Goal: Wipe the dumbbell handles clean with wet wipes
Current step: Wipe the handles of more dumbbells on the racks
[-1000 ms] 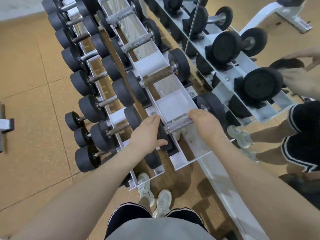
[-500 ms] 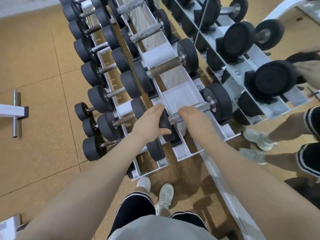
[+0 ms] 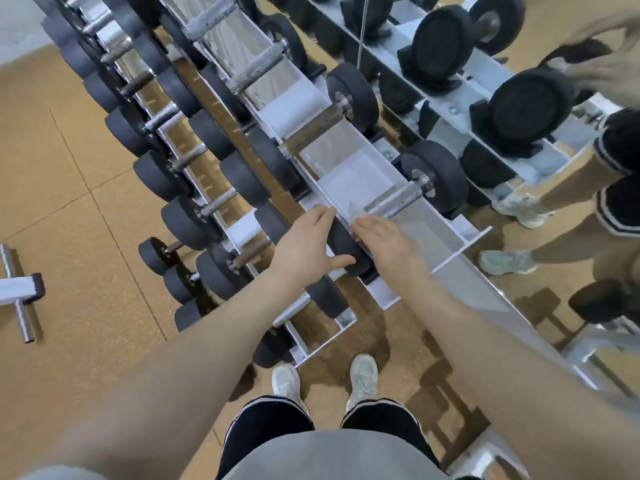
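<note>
The dumbbell lies across the white rack (image 3: 464,237) at its near end, with a steel handle (image 3: 398,202) and a far black head (image 3: 436,174). Its near black head (image 3: 346,254) sits under my left hand (image 3: 304,244), which rests on it with fingers fairly straight and thumb spread. My right hand (image 3: 384,240) covers the near end of the handle, fingers bent over it. A pale wet wipe (image 3: 355,213) edge shows just beyond the fingertips; the rest is hidden under the hand. This part of the view is blurred.
More dumbbells (image 3: 318,126) fill the rack further along, and smaller ones (image 3: 187,220) line a lower tier at left. A second rack with dumbbells (image 3: 530,109) runs at right. Another person's legs (image 3: 568,188) stand there. A bench end (image 3: 20,289) lies at left.
My right hand has slid along the handle from the far head to the near end. My left hand's fingers have straightened on the near head.
</note>
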A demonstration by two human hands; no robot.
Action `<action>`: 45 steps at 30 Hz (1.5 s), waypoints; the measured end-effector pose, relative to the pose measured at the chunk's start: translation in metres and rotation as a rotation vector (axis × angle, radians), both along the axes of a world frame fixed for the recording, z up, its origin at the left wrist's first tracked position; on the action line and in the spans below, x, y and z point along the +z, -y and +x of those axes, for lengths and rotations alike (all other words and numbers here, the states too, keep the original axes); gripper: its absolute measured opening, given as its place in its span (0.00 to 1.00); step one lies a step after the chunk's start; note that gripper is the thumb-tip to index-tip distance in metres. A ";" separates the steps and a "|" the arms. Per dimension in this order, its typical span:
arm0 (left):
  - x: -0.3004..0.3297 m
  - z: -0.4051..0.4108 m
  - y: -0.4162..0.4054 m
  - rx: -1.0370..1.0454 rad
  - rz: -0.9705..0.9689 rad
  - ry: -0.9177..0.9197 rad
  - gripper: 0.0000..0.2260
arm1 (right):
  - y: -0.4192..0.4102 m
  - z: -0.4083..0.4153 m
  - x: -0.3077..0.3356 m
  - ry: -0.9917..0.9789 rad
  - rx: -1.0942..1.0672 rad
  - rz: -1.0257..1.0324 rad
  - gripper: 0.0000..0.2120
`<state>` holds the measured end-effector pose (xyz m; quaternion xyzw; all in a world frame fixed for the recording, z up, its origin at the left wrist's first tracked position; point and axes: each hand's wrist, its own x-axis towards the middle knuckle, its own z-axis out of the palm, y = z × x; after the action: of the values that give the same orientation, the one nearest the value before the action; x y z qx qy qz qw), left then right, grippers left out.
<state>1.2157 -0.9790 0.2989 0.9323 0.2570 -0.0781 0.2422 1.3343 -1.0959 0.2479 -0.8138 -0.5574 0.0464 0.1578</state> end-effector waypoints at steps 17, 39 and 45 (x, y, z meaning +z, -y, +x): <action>-0.003 0.001 -0.028 -0.181 0.028 0.043 0.38 | -0.010 -0.017 0.002 -0.247 -0.465 0.129 0.07; 0.014 0.025 -0.029 -0.041 -0.181 -0.141 0.37 | -0.017 0.056 -0.010 -1.790 -1.300 0.836 0.11; 0.013 0.025 -0.031 -0.008 -0.211 -0.163 0.39 | -0.009 0.020 -0.004 -1.672 -1.093 0.353 0.10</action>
<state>1.2410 -0.9479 0.3120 0.8932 0.2625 -0.1811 0.3171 1.3545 -1.0865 0.2443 -0.6292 0.1813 0.4396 0.6148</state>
